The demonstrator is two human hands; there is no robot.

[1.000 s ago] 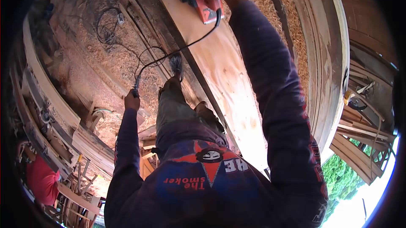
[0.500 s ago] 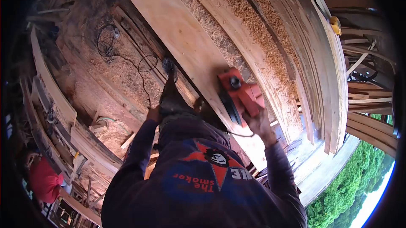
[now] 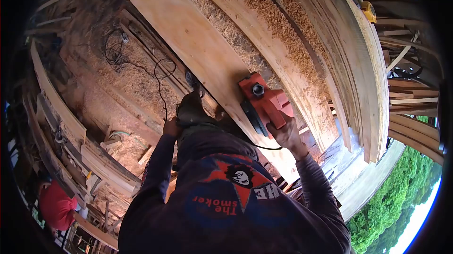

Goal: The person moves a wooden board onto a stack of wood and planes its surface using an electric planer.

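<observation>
My right hand [image 3: 288, 134] is wrapped round the rear handle of a red electric planer [image 3: 265, 103]. The planer sits on a long, pale wooden board [image 3: 191, 39], near the end closest to me. From its back a black cord runs left toward my body. Down by my thigh, my left hand [image 3: 171, 127] is closed at the power cord [image 3: 161, 94], which rises from the floor to it; its fingers are partly hidden.
More planks [image 3: 278, 58] lie right of the board, strewn with wood shavings [image 3: 264, 11]. A yellow tape measure [image 3: 369, 12] rests at the far right edge. Coiled cord [image 3: 113, 53] lies on the shaving-covered floor. A person in a red shirt [image 3: 57, 206] is at lower left.
The view has shifted slightly, and more of the person in red shows. The planer stays on the board near the same end, still in my right hand. My left hand has barely moved.
</observation>
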